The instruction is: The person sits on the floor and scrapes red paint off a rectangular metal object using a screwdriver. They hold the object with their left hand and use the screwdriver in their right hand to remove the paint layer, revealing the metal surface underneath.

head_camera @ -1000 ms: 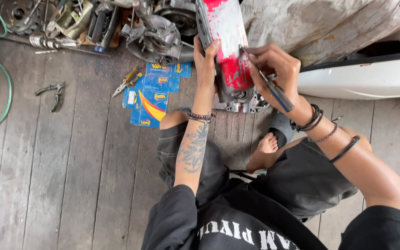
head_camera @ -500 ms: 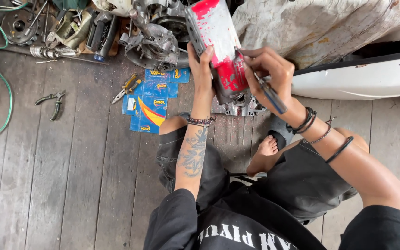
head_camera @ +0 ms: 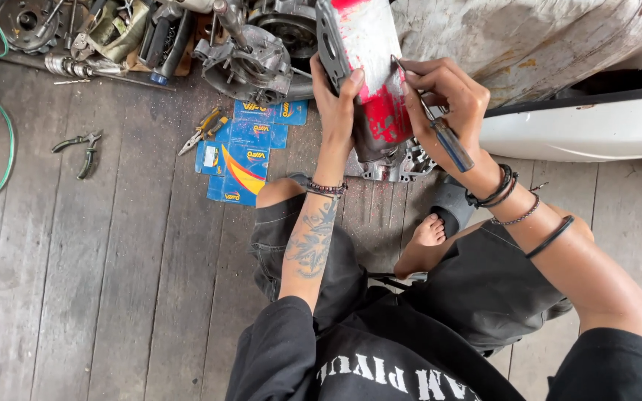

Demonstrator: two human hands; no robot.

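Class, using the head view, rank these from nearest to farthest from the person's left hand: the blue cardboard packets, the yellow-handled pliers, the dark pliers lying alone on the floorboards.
From the left hand:
1. Blue cardboard packets, just left of it.
2. Yellow-handled pliers, at the packets' left edge.
3. Dark pliers, far left on the floorboards.

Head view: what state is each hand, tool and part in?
Left hand: gripping the red-and-white metal part's left edge.
Red-and-white metal part: held upright off the floor.
Right hand: closed on the screwdriver.
Screwdriver: tip against the part, handle pointing down.
Black pliers: lying untouched on the floor.
Yellow-handled pliers: lying by the blue packets.
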